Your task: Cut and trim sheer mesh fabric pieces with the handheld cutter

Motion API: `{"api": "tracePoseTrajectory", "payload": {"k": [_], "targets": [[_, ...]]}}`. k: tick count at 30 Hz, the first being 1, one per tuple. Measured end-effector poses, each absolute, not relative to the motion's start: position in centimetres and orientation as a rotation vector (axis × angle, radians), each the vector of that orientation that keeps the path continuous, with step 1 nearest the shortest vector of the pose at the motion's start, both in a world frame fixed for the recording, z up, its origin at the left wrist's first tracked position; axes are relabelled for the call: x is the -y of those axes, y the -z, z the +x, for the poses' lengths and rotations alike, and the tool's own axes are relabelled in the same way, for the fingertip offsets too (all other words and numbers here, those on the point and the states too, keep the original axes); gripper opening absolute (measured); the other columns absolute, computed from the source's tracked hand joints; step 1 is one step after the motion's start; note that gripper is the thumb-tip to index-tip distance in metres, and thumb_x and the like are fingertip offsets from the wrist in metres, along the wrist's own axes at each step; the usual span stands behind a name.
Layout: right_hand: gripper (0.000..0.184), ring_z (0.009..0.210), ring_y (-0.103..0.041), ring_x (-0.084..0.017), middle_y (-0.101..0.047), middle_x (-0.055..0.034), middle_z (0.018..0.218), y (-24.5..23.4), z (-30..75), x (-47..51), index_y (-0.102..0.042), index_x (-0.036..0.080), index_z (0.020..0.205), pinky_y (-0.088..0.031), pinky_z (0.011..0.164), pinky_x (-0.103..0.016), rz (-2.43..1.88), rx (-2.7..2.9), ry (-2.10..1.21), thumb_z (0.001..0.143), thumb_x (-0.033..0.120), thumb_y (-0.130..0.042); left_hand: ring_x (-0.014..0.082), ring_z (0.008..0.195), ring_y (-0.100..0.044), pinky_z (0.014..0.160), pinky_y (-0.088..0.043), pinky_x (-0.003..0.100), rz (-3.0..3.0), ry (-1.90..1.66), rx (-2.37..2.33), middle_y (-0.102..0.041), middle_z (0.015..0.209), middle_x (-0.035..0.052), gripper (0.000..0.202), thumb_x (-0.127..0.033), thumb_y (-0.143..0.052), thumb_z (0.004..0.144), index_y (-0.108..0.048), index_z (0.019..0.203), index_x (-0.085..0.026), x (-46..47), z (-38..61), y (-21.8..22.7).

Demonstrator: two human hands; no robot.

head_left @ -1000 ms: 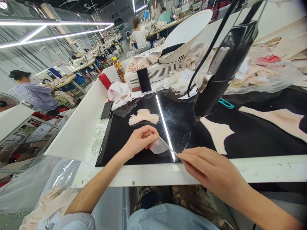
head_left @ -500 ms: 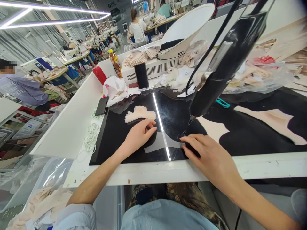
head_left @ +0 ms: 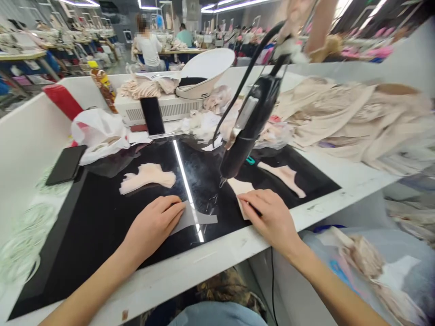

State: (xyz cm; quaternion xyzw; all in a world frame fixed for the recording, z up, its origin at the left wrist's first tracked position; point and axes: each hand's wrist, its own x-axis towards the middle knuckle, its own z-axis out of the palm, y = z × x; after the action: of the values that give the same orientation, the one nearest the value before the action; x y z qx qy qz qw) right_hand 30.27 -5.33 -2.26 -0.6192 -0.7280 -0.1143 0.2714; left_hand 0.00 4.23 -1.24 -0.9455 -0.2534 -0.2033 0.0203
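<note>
My left hand (head_left: 154, 226) is closed, its fingertips at the left end of a translucent whitish cut piece (head_left: 207, 219) lying flat on the black table surface (head_left: 102, 226). My right hand (head_left: 272, 219) pinches the near edge of a beige fabric piece (head_left: 240, 186), partly covering it. Just above that fabric hangs a black handheld machine (head_left: 249, 122) with a pointed metal tip, tilted, a cable running up from it. Left of centre lies a small stack of beige cut pieces (head_left: 147, 178). Another beige cut piece (head_left: 283, 175) rests to the right.
Green elastic-like loops (head_left: 25, 240) and a dark phone (head_left: 66, 165) lie at the left. Behind are a white plastic bag (head_left: 98, 136), an upright phone (head_left: 152, 115) and a bottle (head_left: 103, 86). Beige cloth (head_left: 340, 113) is heaped at the right. A person (head_left: 147, 45) sits farther off.
My view has turned right. My right hand has left the translucent piece's right end and reached the beige fabric. My left hand has come onto the translucent piece.
</note>
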Motion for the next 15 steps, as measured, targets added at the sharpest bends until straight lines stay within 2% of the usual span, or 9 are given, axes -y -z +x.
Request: {"api": "tracePoseTrajectory", "payload": {"k": [3,6,11,15], "targets": [[0.016,0.090,-0.066,-0.018,-0.076,-0.0049,0.097,1.8,34.7,5.1,-0.069,0.018,0.103,-0.048,0.082,-0.033,-1.833,1.801,0.476,0.097,0.025,-0.056,0.0191,0.098,-0.063,0.096,-0.049,0.037,-2.896,0.718,0.748,-0.066,0.112,0.0073,0.021,-0.020,-0.044,0.105,-0.063,0.113,-0.016,-4.6,-0.6,1.4],[0.019,0.088,-0.065,-0.022,-0.076,-0.0075,0.100,2.0,38.1,4.6,-0.069,0.016,0.104,-0.047,0.082,-0.036,-1.961,1.741,0.588,0.096,0.027,-0.057,0.0178,0.098,-0.064,0.094,-0.050,0.034,-2.900,0.774,0.732,-0.066,0.113,0.0062,0.021,-0.022,-0.045,0.105,-0.063,0.115,-0.017,-4.5,-0.7,1.6],[0.026,0.095,-0.063,-0.025,-0.073,-0.0107,0.110,2.5,39.4,3.0,-0.067,0.015,0.115,-0.045,0.081,-0.038,-2.148,1.754,0.663,0.097,0.029,-0.053,0.0170,0.096,-0.067,0.090,-0.052,0.032,-2.893,0.791,0.685,-0.068,0.111,0.0050,0.023,-0.023,-0.044,0.105,-0.064,0.116,-0.019,-4.2,-0.6,2.0],[0.026,0.094,-0.062,-0.022,-0.070,-0.0092,0.106,2.2,39.2,1.6,-0.066,0.016,0.113,-0.047,0.079,-0.036,-2.278,1.790,0.677,0.099,0.031,-0.051,0.0169,0.098,-0.067,0.091,-0.052,0.031,-2.894,0.792,0.685,-0.068,0.112,0.0052,0.024,-0.025,-0.043,0.106,-0.065,0.116,-0.019,-4.3,-0.6,2.2]]}}
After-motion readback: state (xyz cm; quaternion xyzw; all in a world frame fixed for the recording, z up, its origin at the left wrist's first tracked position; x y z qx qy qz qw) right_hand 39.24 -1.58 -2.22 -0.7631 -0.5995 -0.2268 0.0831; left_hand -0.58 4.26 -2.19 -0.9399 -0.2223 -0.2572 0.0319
